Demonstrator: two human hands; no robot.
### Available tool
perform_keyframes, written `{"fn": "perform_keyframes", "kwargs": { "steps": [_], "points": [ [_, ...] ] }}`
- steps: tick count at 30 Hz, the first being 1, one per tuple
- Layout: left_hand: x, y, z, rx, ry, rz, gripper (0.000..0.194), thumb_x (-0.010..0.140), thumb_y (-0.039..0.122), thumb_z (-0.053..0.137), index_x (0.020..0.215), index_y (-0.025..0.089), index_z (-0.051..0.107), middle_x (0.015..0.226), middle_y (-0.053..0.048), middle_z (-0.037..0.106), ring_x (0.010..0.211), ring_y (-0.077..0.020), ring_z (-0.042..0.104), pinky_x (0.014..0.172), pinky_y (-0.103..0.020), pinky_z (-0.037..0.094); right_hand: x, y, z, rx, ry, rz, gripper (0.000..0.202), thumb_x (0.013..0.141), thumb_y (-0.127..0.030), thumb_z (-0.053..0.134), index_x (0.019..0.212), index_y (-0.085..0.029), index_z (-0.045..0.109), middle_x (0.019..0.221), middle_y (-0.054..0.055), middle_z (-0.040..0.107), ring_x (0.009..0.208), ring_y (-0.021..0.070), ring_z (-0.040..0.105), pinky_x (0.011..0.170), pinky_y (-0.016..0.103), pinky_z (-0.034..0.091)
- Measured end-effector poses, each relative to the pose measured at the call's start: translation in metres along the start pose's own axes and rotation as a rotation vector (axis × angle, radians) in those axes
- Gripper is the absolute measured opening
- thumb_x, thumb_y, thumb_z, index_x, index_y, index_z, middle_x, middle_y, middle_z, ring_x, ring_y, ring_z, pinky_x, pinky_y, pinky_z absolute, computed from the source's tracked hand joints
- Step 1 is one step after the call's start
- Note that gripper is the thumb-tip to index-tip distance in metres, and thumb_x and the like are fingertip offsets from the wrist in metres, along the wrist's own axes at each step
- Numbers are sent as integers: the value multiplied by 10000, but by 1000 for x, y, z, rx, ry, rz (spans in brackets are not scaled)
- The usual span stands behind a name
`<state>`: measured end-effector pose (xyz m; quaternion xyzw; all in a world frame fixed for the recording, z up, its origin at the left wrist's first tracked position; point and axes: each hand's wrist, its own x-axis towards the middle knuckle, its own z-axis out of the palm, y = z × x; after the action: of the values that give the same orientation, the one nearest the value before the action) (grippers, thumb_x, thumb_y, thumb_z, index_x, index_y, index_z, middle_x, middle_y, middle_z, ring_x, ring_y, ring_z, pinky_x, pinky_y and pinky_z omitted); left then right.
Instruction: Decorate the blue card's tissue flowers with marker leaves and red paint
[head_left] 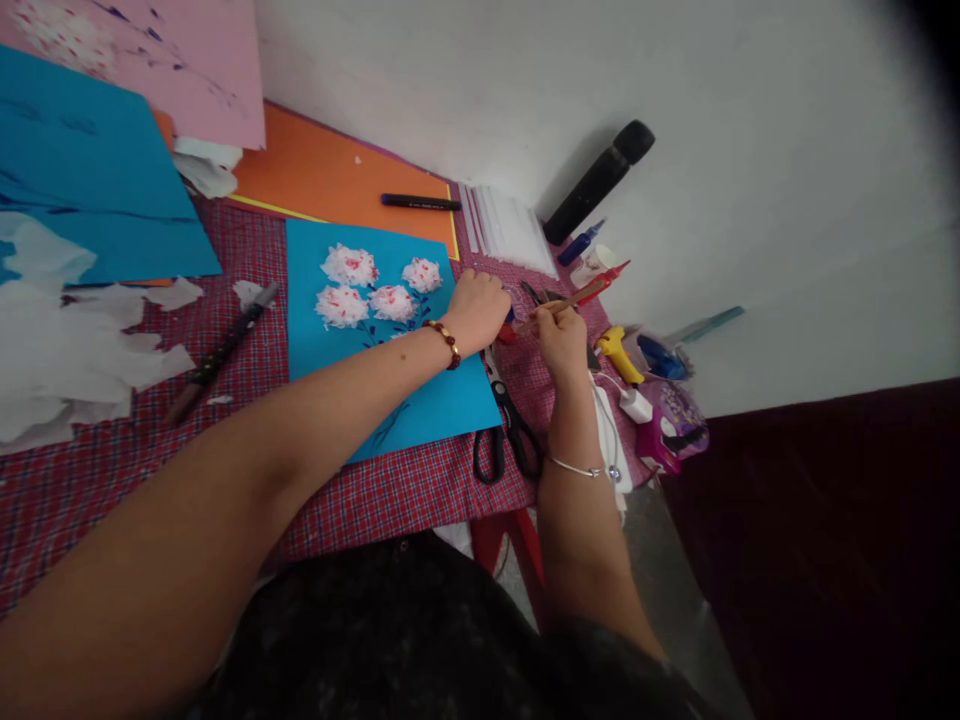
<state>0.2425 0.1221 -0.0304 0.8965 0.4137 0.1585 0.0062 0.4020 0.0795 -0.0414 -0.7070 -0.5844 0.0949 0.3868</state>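
My left hand (478,310) is closed at the right edge of a blue sheet (322,355), its fingers curled over something mostly hidden beside small blue and red items. White fluffy paper flowers with red specks (350,266) and dark painted leaves decorate this sheet. Just to the right, my right hand (562,340) pinches a thin brown-handled paintbrush (583,294); its tip is too small to make out. Black-handled scissors (512,440) lie below both hands, partly over the sheet's corner.
Along the wall are a black bottle (596,185), clear glue sticks (514,230), a red nozzle bottle (606,280) and a yellow glue gun (619,353). A black marker (420,202) rests on orange card (315,160). Torn white paper (67,350) covers the left side.
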Motion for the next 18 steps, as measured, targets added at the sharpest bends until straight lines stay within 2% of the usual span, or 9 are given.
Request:
{"fn": "perform_keyframes", "kwargs": {
  "steps": [4,8,12,16,18],
  "points": [
    [1,-1,1,2,4,-6,375,939,77,390,1076,109,738,1084,-158,705,1085,-284,602,907,-410,409,0,-1,0,34,-67,-55,215,842,-333,449,792,-191,603,709,31,624,693,181,603,722,332,490],
    [1,-2,1,-7,8,3,382,938,76,383,1080,106,737,1097,-163,702,1082,-289,602,904,-417,408,-1,-2,1,-8,-8,-6,206,849,-339,450,795,-201,593,675,24,603,660,182,587,705,338,485],
    [0,-1,0,1,-6,-5,379,943,80,387,1087,110,736,1091,-166,701,1084,-289,598,906,-419,403,-2,-4,1,26,-69,-69,226,862,-345,446,816,-195,609,739,44,642,725,185,609,737,335,488],
    [0,-1,1,7,1,4,388,951,84,370,1079,104,735,1092,-165,697,1090,-290,595,907,-423,403,-2,-4,0,7,-11,-15,202,842,-321,458,794,-190,604,712,35,631,681,179,595,725,340,485],
    [0,-1,3,4,6,5,395,954,85,359,1081,97,733,1095,-169,693,1089,-291,594,910,-432,402,-2,-4,0,41,-31,-40,213,849,-326,457,819,-187,615,734,39,640,692,182,601,734,347,488]
  ]
}}
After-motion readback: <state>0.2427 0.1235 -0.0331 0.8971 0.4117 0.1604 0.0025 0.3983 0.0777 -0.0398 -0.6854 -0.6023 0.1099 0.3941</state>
